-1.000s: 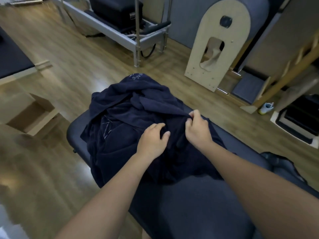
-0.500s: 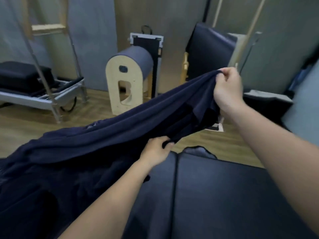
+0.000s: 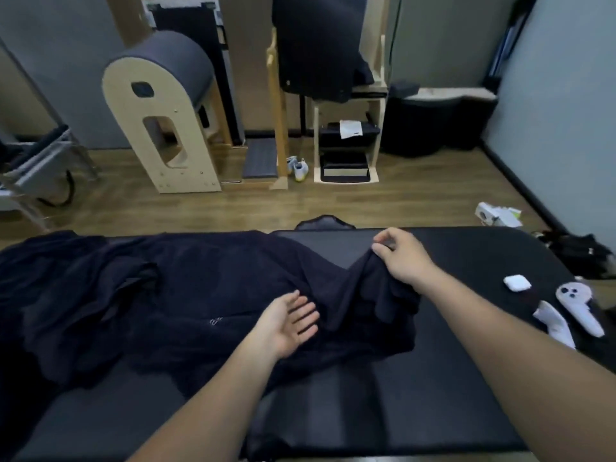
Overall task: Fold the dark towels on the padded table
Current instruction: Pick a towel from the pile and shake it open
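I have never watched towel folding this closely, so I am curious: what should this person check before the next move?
1. Right hand has a hold on the towel: ok, it pinches a raised edge.
2. Left hand has a hold too: not ok, it is open, palm up, and grips nothing.
3. Towel lies flat: not ok, it is bunched and creased across the table.
4. Bare table to fold on: ok, there is dark padding in front and to the right.
5. Small white case is out of the way: ok, it sits apart from the cloth.
6. Only one towel in the heap: cannot tell.
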A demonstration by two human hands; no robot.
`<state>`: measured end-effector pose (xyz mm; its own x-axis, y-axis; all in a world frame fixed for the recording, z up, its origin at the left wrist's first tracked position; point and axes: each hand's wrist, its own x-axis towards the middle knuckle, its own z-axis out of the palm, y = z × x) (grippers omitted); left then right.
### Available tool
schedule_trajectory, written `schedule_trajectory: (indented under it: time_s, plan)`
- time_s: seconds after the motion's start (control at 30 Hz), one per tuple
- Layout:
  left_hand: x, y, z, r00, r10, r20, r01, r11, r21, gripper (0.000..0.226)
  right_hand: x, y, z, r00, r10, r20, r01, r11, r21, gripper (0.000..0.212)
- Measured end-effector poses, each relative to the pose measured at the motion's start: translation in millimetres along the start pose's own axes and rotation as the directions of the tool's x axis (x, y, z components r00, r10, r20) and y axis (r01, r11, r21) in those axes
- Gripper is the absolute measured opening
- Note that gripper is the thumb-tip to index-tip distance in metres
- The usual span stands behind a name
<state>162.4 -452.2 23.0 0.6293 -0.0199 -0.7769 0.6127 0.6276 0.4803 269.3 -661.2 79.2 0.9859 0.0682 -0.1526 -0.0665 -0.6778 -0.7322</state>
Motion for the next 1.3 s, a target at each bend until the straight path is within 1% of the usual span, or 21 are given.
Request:
schedule_trajectory:
  time_s: [0.07,0.13,0.23,0.3,0.37,0.4,0.43,0.47,0.5,0.53,0.57,0.6,0.63,0.7,0.77,0.9,0.97,1.0,1.1,1.2,1.3]
  plan:
    - [5,-19,9,0.998,-0.056,0.01,0.055,0.998,0.035,0.045,-9,12,1,0.995,0.099,0.005,-0.098,0.979,0.179,0.012]
    - [8,-28,26,0.991,-0.104,0.084,0.101,0.994,0.033,0.049,-18,11,-3,0.985,0.137,0.104,-0.167,0.902,0.399,0.022]
    - [3,-24,64,0.977,-0.101,0.189,0.109,0.994,-0.031,0.041,-31,4,-8,0.93,0.06,0.362,-0.279,0.758,0.59,0.04]
    - [1,-18,82,0.983,-0.074,0.17,0.088,0.993,-0.081,0.032,-35,5,-7,0.902,0.009,0.432,-0.296,0.742,0.601,0.05]
    - [1,-10,88,0.996,-0.056,0.065,0.064,0.991,-0.114,0.029,-38,13,0,0.966,0.087,0.244,-0.198,0.855,0.48,0.049]
    - [2,-6,86,0.998,-0.056,0.04,0.061,0.988,-0.141,0.026,-41,24,8,0.986,0.165,0.024,-0.162,0.919,0.359,0.041]
    - [1,-2,82,0.998,-0.057,0.038,0.063,0.983,-0.171,0.023,-47,33,19,0.953,0.225,-0.201,-0.168,0.949,0.266,0.026]
    - [1,2,77,0.998,-0.055,0.039,0.062,0.978,-0.201,0.023,-58,40,31,0.909,0.271,-0.316,-0.198,0.95,0.243,0.021]
    - [2,4,71,0.998,-0.049,0.034,0.055,0.973,-0.224,0.025,-72,45,49,0.897,0.326,-0.298,-0.25,0.931,0.267,0.041]
    - [3,4,64,0.999,-0.042,0.026,0.047,0.97,-0.24,0.029,-86,44,67,0.896,0.429,-0.117,-0.366,0.861,0.354,0.06]
    - [5,4,58,0.999,-0.042,0.016,0.045,0.971,-0.237,0.031,-98,37,83,0.843,0.512,0.161,-0.522,0.711,0.471,0.07]
    - [6,2,53,0.999,-0.048,0.01,0.049,0.974,-0.223,0.031,-105,28,95,0.749,0.502,0.432,-0.66,0.511,0.55,0.074]
    - [4,0,49,0.998,-0.06,0.009,0.061,0.977,-0.205,0.029,-106,23,104,0.69,0.44,0.574,-0.717,0.311,0.623,0.072]
    - [-2,-3,40,0.996,-0.093,0.007,0.092,0.978,-0.188,0.025,-95,10,113,0.7,0.375,0.607,-0.646,-0.029,0.763,0.055]
    - [-6,-7,24,0.996,-0.09,0.019,0.091,0.982,-0.165,0.024,-81,0,114,0.728,0.419,0.543,-0.52,-0.178,0.835,0.039]
    - [-2,-11,-13,0.996,-0.07,-0.05,0.054,0.96,-0.274,0.021,-68,-17,104,0.765,0.389,0.514,-0.498,-0.149,0.854,0.016]
    - [4,-13,-28,0.993,-0.064,-0.095,0.026,0.934,-0.355,0.018,-72,-19,111,0.751,0.362,0.552,-0.563,-0.085,0.822,0.018]
    - [7,-15,-34,0.992,-0.056,-0.111,0.013,0.935,-0.355,0.016,-78,-18,118,0.729,0.359,0.583,-0.615,-0.03,0.788,0.022]
    - [8,-18,-45,0.991,-0.005,-0.136,-0.034,0.959,-0.283,0.027,-100,-7,147,0.687,0.377,0.621,-0.724,0.285,0.629,0.042]
    - [10,-20,-50,0.989,0.031,-0.145,-0.066,0.967,-0.246,0.05,-110,-1,155,0.672,0.288,0.683,-0.735,0.377,0.564,0.042]
    - [18,-19,-51,0.987,0.041,-0.155,-0.075,0.972,-0.222,0.056,-101,1,138,0.731,0.292,0.617,-0.673,0.458,0.581,0.033]
